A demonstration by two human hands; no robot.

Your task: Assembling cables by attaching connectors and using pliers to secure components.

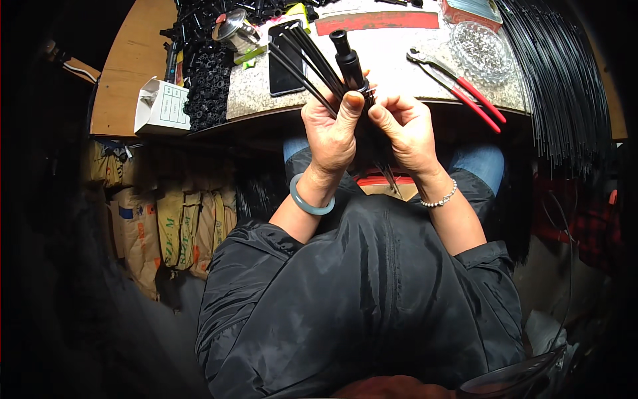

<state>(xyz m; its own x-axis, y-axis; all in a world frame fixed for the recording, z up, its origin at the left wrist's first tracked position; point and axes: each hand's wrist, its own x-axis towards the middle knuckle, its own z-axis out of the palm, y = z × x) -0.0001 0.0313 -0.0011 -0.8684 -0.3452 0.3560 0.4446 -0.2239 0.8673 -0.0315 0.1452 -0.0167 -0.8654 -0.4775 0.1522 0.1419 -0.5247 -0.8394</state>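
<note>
I hold a black tube (348, 61) w/ both hands, just above my lap, near the table (399, 66) edge. Left hand (330, 130) fingers wrap tight around it & thin black rods (302, 56). Right hand (407, 130) pinches it too. I think I'm fitting rods in; next needs steady aim.

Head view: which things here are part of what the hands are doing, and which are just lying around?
In use:
left hand
right hand
black tube piece
bundle of thin black rods

Lying about:
red-handled pliers
phone
glass dish of small parts
white box
pile of black parts
</note>
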